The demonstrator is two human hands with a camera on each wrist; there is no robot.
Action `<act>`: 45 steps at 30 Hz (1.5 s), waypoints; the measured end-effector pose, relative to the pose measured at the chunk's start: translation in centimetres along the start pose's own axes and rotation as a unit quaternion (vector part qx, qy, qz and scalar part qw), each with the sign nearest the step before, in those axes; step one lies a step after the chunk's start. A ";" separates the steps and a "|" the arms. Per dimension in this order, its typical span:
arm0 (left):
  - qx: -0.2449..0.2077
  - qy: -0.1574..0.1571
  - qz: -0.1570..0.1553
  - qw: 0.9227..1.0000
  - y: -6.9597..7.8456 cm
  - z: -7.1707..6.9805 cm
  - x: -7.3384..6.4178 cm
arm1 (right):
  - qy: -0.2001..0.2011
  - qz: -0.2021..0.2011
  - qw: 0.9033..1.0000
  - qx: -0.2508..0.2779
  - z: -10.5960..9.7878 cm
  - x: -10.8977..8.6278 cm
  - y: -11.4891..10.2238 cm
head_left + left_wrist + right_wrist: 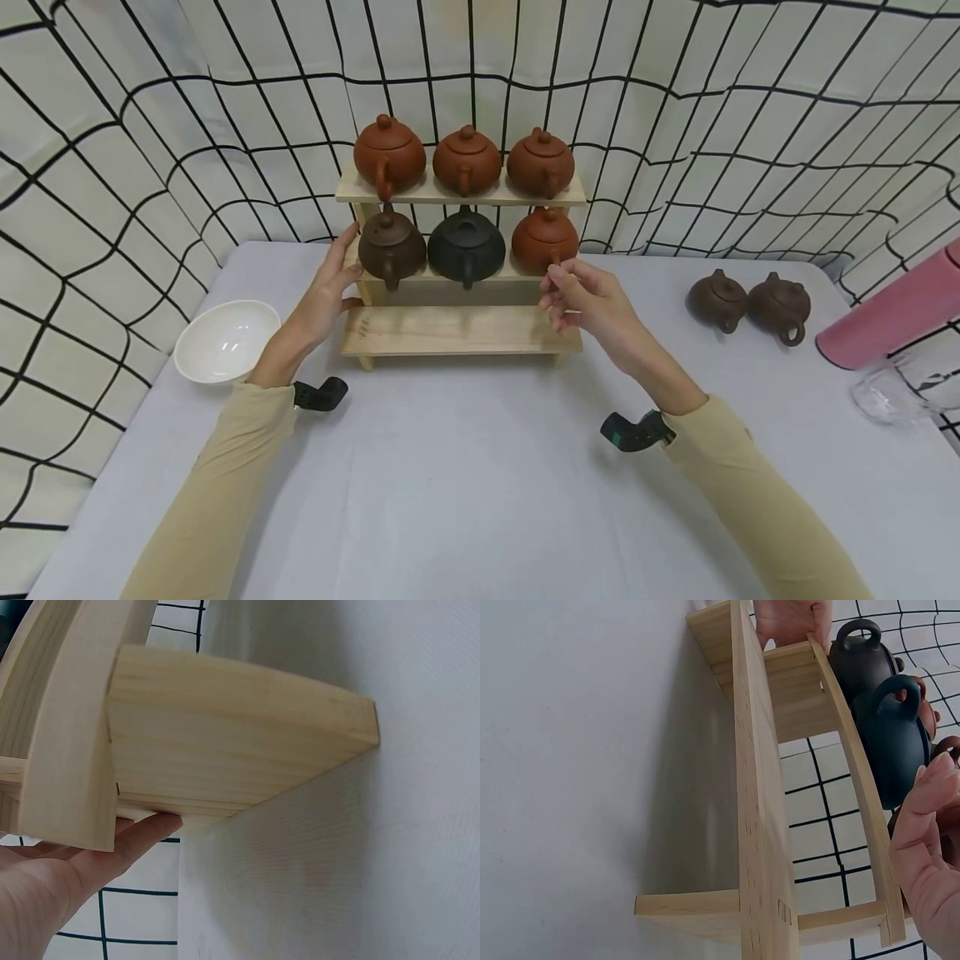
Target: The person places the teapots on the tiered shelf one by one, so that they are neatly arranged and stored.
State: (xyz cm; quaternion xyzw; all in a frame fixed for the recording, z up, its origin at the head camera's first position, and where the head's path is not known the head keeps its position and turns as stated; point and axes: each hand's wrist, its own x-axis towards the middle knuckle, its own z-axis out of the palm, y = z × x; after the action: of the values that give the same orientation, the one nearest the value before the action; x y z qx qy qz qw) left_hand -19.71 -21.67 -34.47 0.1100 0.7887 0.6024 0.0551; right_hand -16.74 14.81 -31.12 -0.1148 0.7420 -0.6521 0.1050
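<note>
A wooden three-tier rack [461,329] holds teapots on its upper two shelves. At its left end, my left hand [324,287] holds the side, with the thumb at the middle shelf's front edge. The left wrist view shows a finger [150,832] reaching behind the side panel. My right hand [592,304] has curled fingers, thumb and forefinger pinching the handle of the red-brown teapot [545,237] at the middle shelf's right end. In the right wrist view, that hand [930,847] largely hides this teapot. Beside it stand a black teapot [467,243] and a dark brown teapot [392,246].
Three red-brown teapots [467,158] line the top shelf. A white bowl [225,342] is left of the rack. Two small brown teapots [717,300], a pink bottle [885,312] and a clear glass vessel [892,392] stand at right. Black wire grid [637,79] encloses the table's back and sides.
</note>
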 end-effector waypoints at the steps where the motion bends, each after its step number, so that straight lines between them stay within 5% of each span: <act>1: 0.002 0.000 0.000 1.000 0.0 0.0 0.0 | -0.001 -0.002 1.000 0.000 0.1 0.0 0.0; 22: -0.002 -0.004 0.002 1.000 0.0 0.1 0.0 | 0.034 -0.014 0.999 -0.024 0.8 -0.9 -0.1; 45: -0.021 -0.001 0.002 1.000 0.0 0.0 0.1 | -0.001 0.000 0.998 -0.056 0.9 -0.8 -0.7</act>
State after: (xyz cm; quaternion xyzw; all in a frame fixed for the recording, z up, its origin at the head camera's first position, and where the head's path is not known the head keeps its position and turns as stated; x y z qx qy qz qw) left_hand -19.76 -21.64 -34.43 0.1111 0.7756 0.6187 0.0573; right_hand -15.70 14.12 -30.53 -0.1212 0.7772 -0.6095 0.0990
